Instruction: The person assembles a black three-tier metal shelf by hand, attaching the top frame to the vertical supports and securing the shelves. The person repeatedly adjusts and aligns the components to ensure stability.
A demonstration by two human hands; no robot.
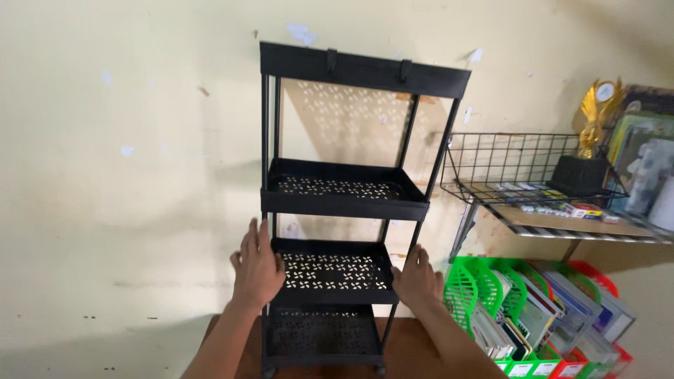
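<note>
The left hand (257, 270) lies flat against the left side of a black shelf rack (351, 210), fingers together and pointing up along the left post, the palm pressed at the level of the third tray (333, 274). The right hand (417, 279) meets the opposite side of that same tray, fingers slightly spread and curled over its right front corner, so the rack sits clasped between both hands rather than gripped in a closed fist. The rack stands upright on a reddish-brown wooden surface (414, 354), close to a pale yellow wall (126, 175). It has four perforated black tiers joined by thin posts, with two small hooks on the front of the top tier. To the right, well apart from the hands, a black wire basket (519, 168) is fixed to the wall and holds a gold trophy (593, 119) on a dark base. Below it, green and red plastic file holders (533, 316) stand in a row, filled with books and papers.
</note>
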